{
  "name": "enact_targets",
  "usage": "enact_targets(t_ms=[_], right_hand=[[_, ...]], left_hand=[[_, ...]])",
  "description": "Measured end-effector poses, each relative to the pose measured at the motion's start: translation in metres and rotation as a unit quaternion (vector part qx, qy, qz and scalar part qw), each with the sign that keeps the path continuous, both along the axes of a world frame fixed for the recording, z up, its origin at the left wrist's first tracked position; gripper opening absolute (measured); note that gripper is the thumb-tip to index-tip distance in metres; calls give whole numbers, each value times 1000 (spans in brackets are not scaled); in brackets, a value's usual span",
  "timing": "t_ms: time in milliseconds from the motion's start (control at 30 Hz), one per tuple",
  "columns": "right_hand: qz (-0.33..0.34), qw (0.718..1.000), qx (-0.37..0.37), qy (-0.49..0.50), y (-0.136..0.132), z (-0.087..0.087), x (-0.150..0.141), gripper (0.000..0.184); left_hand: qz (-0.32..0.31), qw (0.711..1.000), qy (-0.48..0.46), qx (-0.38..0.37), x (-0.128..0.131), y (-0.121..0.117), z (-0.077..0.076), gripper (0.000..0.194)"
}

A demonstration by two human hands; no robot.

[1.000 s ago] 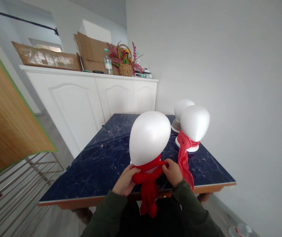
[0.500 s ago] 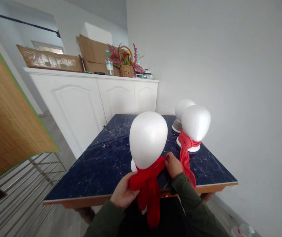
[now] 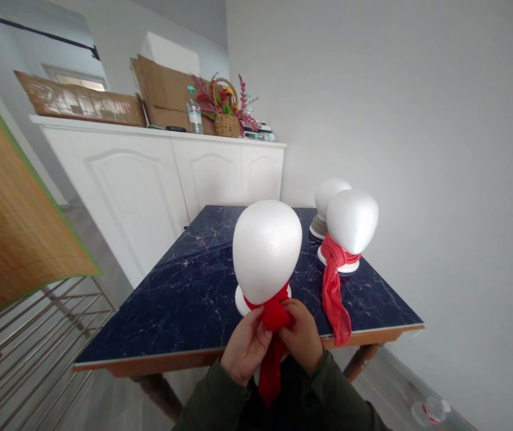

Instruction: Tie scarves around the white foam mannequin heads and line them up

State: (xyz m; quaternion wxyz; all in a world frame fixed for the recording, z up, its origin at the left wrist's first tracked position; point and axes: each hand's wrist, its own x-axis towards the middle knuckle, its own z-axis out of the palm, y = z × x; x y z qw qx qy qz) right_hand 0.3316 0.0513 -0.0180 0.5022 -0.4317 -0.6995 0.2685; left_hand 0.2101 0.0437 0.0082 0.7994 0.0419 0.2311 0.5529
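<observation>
A white mannequin head stands near the front edge of the table. Around its neck goes a red scarf, bunched into a knot-like fold at the front with a tail hanging over the table edge. My left hand pinches the bunched part from the left. From the right, my right hand grips the same bunch, its fingertips partly hidden by cloth. To the right, a second mannequin head wears a lighter red scarf, tied at the front with its end over the edge.
Behind the second head stands a third mannequin head. The dark blue marbled table has wooden legs. White cabinets behind it carry cardboard boxes, a bottle and a flower basket. A metal rack is at left.
Both hands have come together at the front of the neck. The scarf, earlier stretched between them, is now gathered into a bunch. The view has shifted slightly.
</observation>
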Motion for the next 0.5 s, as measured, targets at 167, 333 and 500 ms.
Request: enact_targets(t_ms=[167, 333, 500], right_hand=[[27, 970, -132, 204, 6, 0, 18, 14], [66, 925, -205, 311, 6, -3, 44, 14], [98, 937, -243, 232, 10, 0, 76, 20]], left_hand=[[42, 999, 9, 15, -2, 5, -3, 34], [74, 996, 35, 35, -3, 10, -5, 41], [78, 995, 63, 29, -5, 11, -10, 42]])
